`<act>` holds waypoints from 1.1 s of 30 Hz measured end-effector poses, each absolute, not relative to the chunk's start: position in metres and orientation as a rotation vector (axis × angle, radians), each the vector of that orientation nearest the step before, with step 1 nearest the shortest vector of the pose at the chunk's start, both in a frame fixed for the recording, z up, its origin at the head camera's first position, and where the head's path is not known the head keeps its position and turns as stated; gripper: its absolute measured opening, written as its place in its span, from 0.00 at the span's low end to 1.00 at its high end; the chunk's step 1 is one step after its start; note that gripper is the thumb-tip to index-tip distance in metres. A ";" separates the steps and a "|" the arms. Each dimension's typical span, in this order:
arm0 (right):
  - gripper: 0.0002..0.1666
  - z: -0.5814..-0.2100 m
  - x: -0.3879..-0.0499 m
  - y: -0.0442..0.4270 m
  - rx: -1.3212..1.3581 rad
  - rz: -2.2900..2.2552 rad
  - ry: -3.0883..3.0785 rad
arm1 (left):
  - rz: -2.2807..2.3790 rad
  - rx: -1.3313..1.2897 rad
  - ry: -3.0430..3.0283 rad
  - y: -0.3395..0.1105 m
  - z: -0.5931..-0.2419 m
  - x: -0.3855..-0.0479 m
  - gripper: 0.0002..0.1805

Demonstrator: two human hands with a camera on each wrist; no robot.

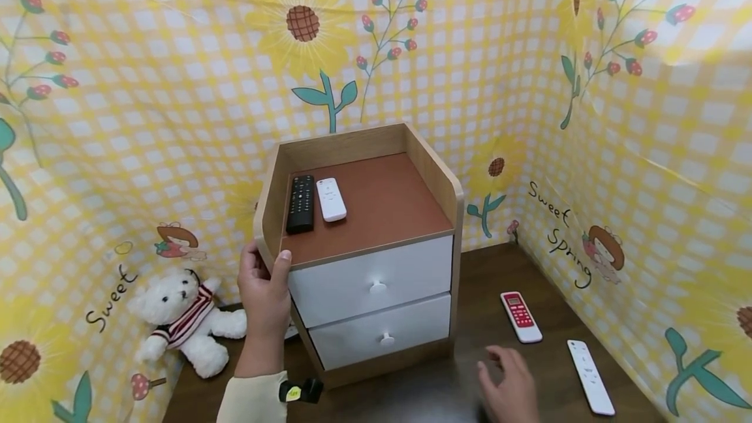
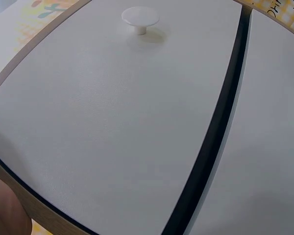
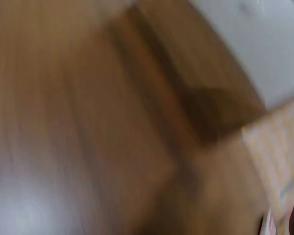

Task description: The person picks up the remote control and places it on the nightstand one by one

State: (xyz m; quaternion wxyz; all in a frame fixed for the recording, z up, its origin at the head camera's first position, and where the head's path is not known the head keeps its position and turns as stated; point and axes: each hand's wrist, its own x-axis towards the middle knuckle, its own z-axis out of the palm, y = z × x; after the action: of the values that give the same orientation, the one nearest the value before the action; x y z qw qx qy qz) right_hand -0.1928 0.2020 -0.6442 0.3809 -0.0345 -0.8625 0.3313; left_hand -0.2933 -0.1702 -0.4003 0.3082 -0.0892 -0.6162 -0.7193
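A small wooden cabinet (image 1: pixel 457 266) with two white drawers stands on the dark table. My left hand (image 1: pixel 266 292) grips the front edge of its left side panel, thumb in front. Close up in the left wrist view is a white drawer front (image 2: pixel 117 117) with its round knob (image 2: pixel 140 17). On the cabinet's brown top lie a black remote control (image 1: pixel 301 204) and a white remote control (image 1: pixel 331 200), side by side. My right hand (image 1: pixel 510 385), fingers loosely bent and holding nothing, is over the table near a red-and-white remote control (image 1: pixel 520 317). Another white remote control (image 1: pixel 590 377) lies farther right.
A white teddy bear (image 1: pixel 194 322) in a striped shirt sits left of the cabinet against the wall. Yellow checked sheeting (image 1: pixel 176 83) with flowers covers the walls behind and on both sides. The dark wood table (image 1: pixel 487 273) extends right of the cabinet.
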 end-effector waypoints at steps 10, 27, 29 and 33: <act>0.51 -0.660 -0.225 0.291 -0.632 1.009 -2.633 | -1.888 -0.212 -1.643 -0.171 -0.399 -0.292 0.19; 0.41 -0.667 -0.259 0.313 -0.640 0.940 -2.648 | -1.878 -0.243 -1.640 -0.173 -0.397 -0.291 0.21; 0.41 -0.668 -0.259 0.315 -0.648 0.939 -2.644 | -1.884 -0.251 -1.638 -0.172 -0.398 -0.292 0.22; 0.43 -0.670 -0.255 0.319 -0.692 0.990 -2.621 | -1.891 -0.251 -1.643 -0.171 -0.399 -0.292 0.23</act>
State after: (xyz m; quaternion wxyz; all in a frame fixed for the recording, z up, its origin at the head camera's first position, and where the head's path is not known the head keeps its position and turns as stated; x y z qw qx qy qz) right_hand -0.2555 0.3190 -0.6699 0.1274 -0.2378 -0.9008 0.3402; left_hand -0.2917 -0.1712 -0.3990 0.3071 -0.0947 -0.6210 -0.7149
